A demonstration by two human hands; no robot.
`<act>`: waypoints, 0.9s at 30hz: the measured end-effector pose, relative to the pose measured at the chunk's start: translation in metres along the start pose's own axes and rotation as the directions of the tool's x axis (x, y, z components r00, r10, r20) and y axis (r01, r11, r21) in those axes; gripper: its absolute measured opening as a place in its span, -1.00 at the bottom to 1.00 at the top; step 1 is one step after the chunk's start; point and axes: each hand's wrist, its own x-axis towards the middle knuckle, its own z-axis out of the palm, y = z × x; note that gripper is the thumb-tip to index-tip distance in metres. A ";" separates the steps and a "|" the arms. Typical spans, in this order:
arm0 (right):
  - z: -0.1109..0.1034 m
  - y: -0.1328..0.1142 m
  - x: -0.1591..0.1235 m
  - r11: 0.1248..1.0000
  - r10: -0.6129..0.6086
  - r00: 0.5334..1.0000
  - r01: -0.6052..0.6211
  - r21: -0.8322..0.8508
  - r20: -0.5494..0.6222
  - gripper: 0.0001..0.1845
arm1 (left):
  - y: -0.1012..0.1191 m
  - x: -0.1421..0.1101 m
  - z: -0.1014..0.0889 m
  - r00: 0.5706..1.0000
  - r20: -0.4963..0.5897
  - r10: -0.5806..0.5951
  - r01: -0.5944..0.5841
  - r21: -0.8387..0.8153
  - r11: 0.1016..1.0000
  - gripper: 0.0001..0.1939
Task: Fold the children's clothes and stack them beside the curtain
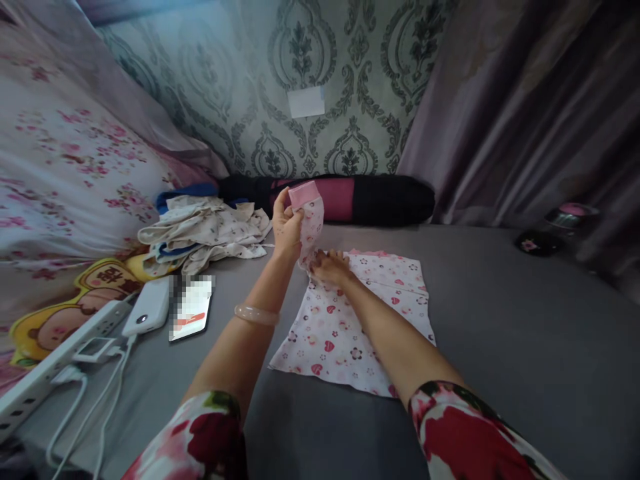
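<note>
On the grey sheet, a printed shirt is laid out with its hem turned toward the near side and its body running roughly away from there. To the left of the shirt, apart from it, a phone is seen lying, and a pale bangle is worn on the left forearm. The shirt is crossed by the right forearm, and the right hand is set down at its far left part, where the base of the sleeve is met; whether cloth is pinched by those fingers or only pressed cannot be told. The sleeve appears to be raised off the shirt's far left corner, its long axis nearly upright, with the pink cuff uppermost. By the left hand, its fingers closed on the cloth just below that cuff, the sleeve is held from the left side; thus the cuff is nearer the left hand, the shirt's body nearer the right. Beyond the shirt, a clothes pile is found to the left and a black-and-pink roll straight behind.
</note>
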 end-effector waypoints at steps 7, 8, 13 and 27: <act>-0.030 0.061 -0.026 0.597 0.299 0.954 -0.174 0.783 -0.016 -0.73 | -0.018 -0.031 0.037 1.000 0.000 -0.013 0.013 0.029 0.999 -0.42; -0.033 0.069 -0.032 0.387 0.356 0.932 -0.211 0.898 0.066 -0.76 | -0.023 -0.038 0.044 1.000 -0.002 -0.011 0.011 0.041 0.999 -0.45; -0.042 0.100 -0.056 -0.260 0.316 0.898 -0.228 0.938 0.306 -0.65 | -0.051 -0.079 0.072 0.998 0.037 -0.051 0.044 0.173 0.984 -0.51; -0.031 0.123 -0.067 -0.627 0.171 0.961 -0.064 0.777 0.218 -0.45 | -0.059 -0.110 0.029 0.991 0.023 -0.135 0.078 0.712 0.698 -0.59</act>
